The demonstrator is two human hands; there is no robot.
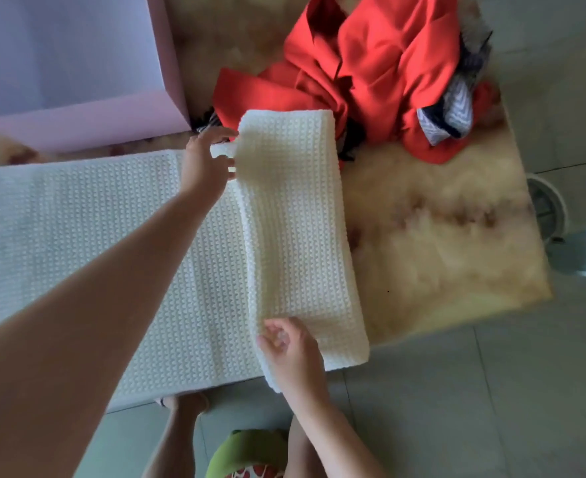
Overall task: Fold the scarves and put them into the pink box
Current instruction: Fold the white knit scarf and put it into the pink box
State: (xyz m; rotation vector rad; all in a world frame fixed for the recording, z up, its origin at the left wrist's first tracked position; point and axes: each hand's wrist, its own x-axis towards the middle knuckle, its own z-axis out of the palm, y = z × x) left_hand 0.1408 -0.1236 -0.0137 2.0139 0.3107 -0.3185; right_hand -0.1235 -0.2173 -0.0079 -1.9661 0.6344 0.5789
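beige table (440, 236) | grey tiled floor (491, 391) | hands: left hand (205, 163) and right hand (291, 353) pinch white scarf (295, 219)

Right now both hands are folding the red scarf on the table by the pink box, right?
No, it's the white scarf. In the head view the left hand and right hand hold the white scarf on the table by the pink box; the red scarf lies crumpled farther back, untouched.

White scarf (77, 236) running off left edge, pink box (88, 125) cropped top-left, grey scarf (457, 105) mostly buried
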